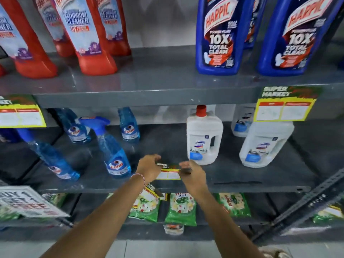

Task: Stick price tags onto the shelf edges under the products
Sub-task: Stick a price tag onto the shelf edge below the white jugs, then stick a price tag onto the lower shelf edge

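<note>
Both my hands hold one small price tag [169, 173], yellow-bordered with a green top and white boxes, above the middle shelf's front edge [242, 188]. My left hand [149, 167] pinches its left side and my right hand [191, 173] its right side. More tags [153, 190] hang under my left wrist; what holds them I cannot tell. The tag sits between a blue Colin spray bottle [113, 155] on its left and a white Domex jug [203, 136] on its right. Two larger tags [286, 105] [20, 112] are stuck on the upper shelf edge.
Red bathroom cleaner bottles [87, 34] and blue Harpic bottles [219, 34] stand on the top shelf. Green packets [181, 209] lie on the lowest shelf. A white offer sign [28, 202] hangs at the lower left. A slotted metal bar [301, 205] slants at the right.
</note>
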